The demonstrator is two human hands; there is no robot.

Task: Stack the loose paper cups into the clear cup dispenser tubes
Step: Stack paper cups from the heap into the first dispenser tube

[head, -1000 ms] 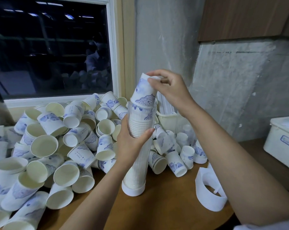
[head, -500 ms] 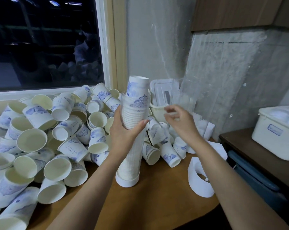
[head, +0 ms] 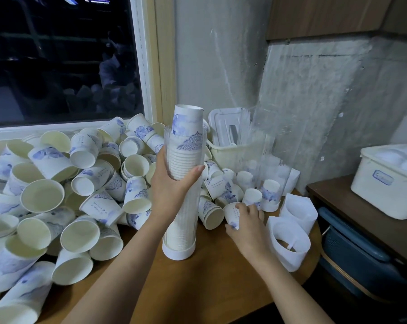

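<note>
Full clear plastic dispenser tube (head: 179, 230) is clamped in left fingers (head: 194, 171), white blue-printed paper cup (head: 231, 215) in right fingers (head: 251, 208); cup heap (head: 81, 183) leftward is unstacked.

Dark window (head: 64, 59), rough concrete wall (head: 314, 94), wooden table (head: 216, 284).
</note>
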